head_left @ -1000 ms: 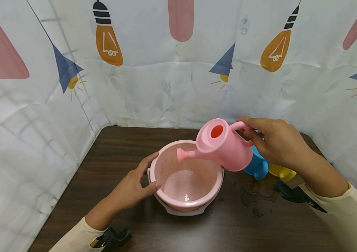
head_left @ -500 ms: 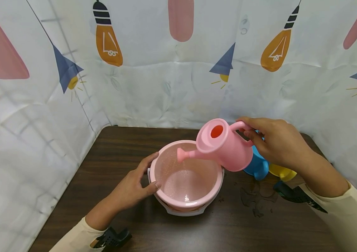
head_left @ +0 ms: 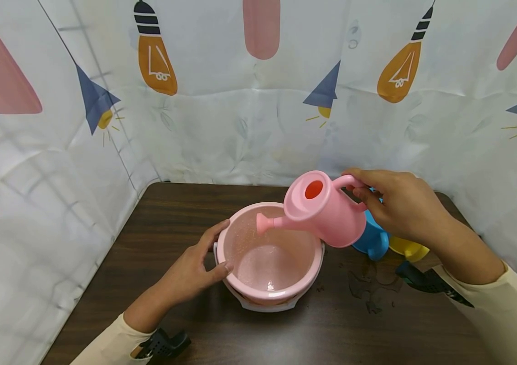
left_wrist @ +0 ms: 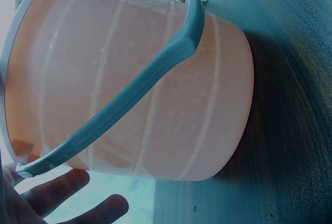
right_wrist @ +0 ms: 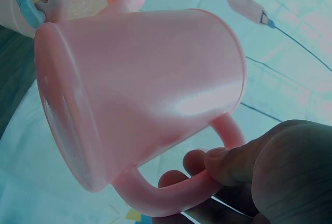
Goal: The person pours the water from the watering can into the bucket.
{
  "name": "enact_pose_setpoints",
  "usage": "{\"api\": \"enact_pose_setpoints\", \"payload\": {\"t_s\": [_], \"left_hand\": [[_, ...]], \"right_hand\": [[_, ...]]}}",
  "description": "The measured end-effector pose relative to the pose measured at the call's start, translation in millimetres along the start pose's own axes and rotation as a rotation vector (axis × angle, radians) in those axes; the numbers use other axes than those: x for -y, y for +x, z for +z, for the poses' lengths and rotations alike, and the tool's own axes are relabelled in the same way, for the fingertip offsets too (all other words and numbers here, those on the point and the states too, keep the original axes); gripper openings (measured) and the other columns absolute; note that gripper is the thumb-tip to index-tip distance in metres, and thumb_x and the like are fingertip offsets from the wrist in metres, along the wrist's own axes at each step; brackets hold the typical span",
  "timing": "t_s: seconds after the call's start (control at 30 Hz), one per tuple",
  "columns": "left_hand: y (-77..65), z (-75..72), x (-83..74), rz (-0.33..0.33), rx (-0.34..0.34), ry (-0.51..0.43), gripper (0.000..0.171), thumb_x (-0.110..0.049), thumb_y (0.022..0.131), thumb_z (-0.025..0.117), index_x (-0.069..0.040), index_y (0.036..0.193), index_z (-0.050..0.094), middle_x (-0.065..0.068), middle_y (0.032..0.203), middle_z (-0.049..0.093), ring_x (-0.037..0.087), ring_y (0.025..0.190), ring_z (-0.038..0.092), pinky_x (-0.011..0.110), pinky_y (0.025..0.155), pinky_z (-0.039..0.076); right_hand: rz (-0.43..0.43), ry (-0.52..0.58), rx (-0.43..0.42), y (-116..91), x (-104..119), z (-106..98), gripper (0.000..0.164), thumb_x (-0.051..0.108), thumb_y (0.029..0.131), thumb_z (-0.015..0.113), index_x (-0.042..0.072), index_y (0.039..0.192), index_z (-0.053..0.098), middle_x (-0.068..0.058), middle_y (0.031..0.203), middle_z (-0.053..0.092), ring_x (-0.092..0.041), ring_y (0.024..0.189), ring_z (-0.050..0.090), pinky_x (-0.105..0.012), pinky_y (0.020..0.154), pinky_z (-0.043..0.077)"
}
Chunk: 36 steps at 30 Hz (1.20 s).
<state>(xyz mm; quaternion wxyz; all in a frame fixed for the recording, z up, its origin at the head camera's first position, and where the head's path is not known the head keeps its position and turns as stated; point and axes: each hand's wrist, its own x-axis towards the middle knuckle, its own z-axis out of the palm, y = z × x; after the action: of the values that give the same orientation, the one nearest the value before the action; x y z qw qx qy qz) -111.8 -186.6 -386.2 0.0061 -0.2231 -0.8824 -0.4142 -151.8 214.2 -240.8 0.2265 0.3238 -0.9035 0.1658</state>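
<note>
My right hand holds a pink watering can by its handle, thumb and fingers wrapped round it. The can is tilted to the left, with its spout head over the mouth of a pale pink bucket. Inside the bucket, the surface looks wet, with a bright glint near the front. My left hand grips the bucket's left rim, thumb and index fingertip lying over it. In the left wrist view, other fingers spread along the outside, beside the swing handle.
Blue and yellow plastic pieces stand behind the right hand, partly hidden. Small water puddles lie on the dark wooden table to the right of the bucket. A patterned white cloth hangs behind and at the left.
</note>
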Motion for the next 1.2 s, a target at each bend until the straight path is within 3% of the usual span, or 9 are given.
{"api": "enact_pose_setpoints", "payload": {"t_s": [0.7,1.2], "left_hand": [[0.4,-0.2,-0.1,-0.001,0.008,-0.007,0.082,-0.041,0.093,0.068,-0.036,0.161,0.023,0.005,0.141,0.057,0.027,0.124,0.058,0.056,0.092,0.048],[-0.1,0.4,-0.4,0.009,0.003,-0.008,0.081,-0.040,0.093,0.068,-0.035,0.161,0.023,0.005,0.142,0.058,0.026,0.123,0.058,0.058,0.092,0.048]], "right_hand": [[-0.005,-0.010,0.013,1.5,1.2,-0.3,0.035,0.006,0.091,0.075,0.016,0.125,0.071,0.007,0.079,0.062,-0.011,0.067,0.056,-0.039,0.057,0.047],[0.003,-0.007,0.010,1.4,2.2,-0.3,0.034,0.006,0.091,0.075,0.017,0.124,0.072,0.007,0.082,0.064,-0.013,0.070,0.060,-0.040,0.058,0.048]]}}
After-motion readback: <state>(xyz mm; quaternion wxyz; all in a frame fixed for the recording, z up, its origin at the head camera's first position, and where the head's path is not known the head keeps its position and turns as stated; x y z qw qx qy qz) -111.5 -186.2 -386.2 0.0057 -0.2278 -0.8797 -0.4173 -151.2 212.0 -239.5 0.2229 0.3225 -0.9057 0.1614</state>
